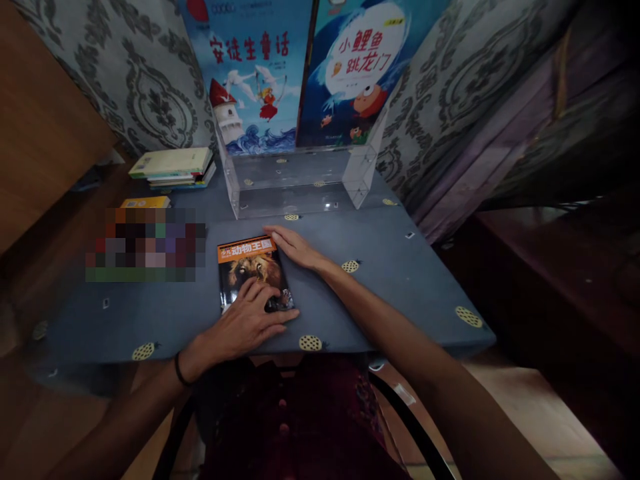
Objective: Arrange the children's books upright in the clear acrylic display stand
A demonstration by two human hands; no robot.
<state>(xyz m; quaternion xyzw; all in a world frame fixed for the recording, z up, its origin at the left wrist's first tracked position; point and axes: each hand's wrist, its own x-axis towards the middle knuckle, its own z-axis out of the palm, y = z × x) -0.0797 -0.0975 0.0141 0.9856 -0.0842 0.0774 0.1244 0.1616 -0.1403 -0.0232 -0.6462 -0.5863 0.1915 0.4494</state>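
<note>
A small book (253, 257) with an orange band and a lion's face on its dark cover lies on the blue tablecloth (330, 300). My left hand (247, 315) rests across the lower part of the cover, fingers spread, hiding that part. At the book's top right corner is my right hand (295, 247), fingers stretched out along the edge and touching it or very near. Neither hand is wrapped around the book.
Behind the book, a clear acrylic stand (295, 193) holds two picture books, a light-blue one (255, 80) and a dark-blue one (350, 73). A book stack (173, 167) stands at the back left, with a blurred-out item (145, 247) in front. Patterned curtains (155, 87) hang behind.
</note>
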